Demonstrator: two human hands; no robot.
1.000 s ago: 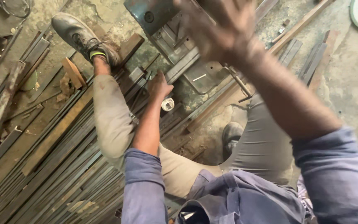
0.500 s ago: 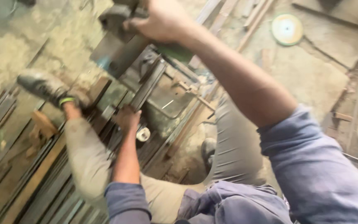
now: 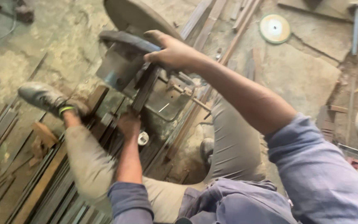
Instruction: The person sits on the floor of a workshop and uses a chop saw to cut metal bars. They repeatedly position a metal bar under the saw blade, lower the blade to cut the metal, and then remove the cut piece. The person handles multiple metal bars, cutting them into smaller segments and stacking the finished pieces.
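Right hand (image 3: 175, 54): fingers curling over the saw (image 3: 137, 66) handle/guard top, gripping closed. Left hand (image 3: 128, 124): fingers wrapping down on the bar (image 3: 146, 89), pinning it just below the saw base; exact finger spread hard to tell, blurry.

Bar lying across the saw bed, running under the guard, low end reaching into the left hand. Blade guard sitting raised above the bar, not touching it as far as visible. No cut showing in the bar, no sparks: judging as clamped and lined up, cutting not yet done.

Sitting on the floor (image 3: 303, 79), legs spread either side of the saw; left shoe (image 3: 46, 97) braced out on the steel strips (image 3: 42, 191) piled at lower left. More strips leaning near the top edge.

Containers: none clearly in view. Small round white object (image 3: 143, 138) just beside the left wrist, too blurred to identify. Spare disc (image 3: 274, 28) lying flat on the floor, well apart at upper right.
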